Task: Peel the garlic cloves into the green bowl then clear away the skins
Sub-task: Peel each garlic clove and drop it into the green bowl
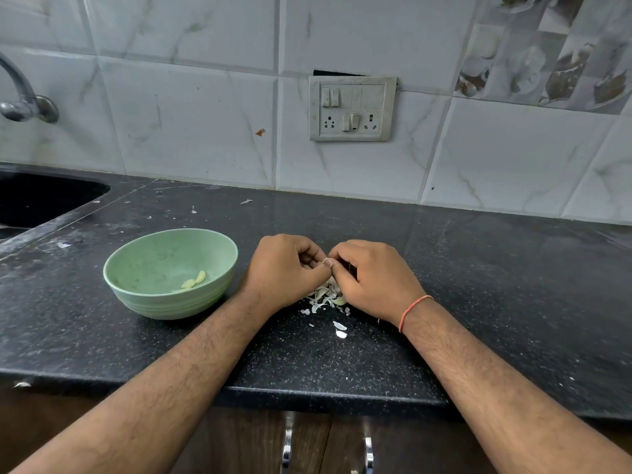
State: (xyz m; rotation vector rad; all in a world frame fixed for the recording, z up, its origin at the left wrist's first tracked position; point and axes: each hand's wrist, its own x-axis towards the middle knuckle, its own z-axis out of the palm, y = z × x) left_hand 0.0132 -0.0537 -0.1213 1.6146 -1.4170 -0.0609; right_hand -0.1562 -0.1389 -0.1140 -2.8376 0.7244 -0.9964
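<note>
Both hands meet over the dark desk (478, 285), just right of the green bowl (143, 265). The left hand (284, 268) and right hand (376, 275) have their fingers curled together, pinching one garlic clove (326, 260) between them, only a pale sliver showing. A heap of skins (325, 295) lies beneath. Two peeled cloves (195, 280) sit in the bowl. Peeling looks under way; next the bared clove should go left into the bowl.

Green bowl (160, 268), black speckled counter (478, 285), white marbled tiles (191, 121)
</note>
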